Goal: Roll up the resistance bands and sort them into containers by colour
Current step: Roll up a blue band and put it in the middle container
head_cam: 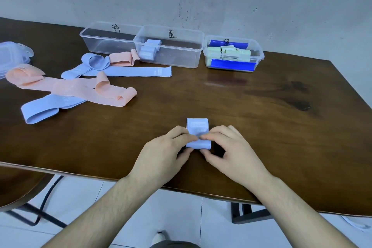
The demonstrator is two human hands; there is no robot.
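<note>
Head view: blue band [198, 134] between both hands.

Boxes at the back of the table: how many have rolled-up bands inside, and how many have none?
Boxes with rolled bands: 2, the middle box and the right box
Boxes with none: 1, the left box
Total: 3

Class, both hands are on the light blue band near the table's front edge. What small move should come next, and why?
Probably keep rolling: a flat tail of the blue band still lies beyond the roll that the left hand and right hand pinch.
</note>
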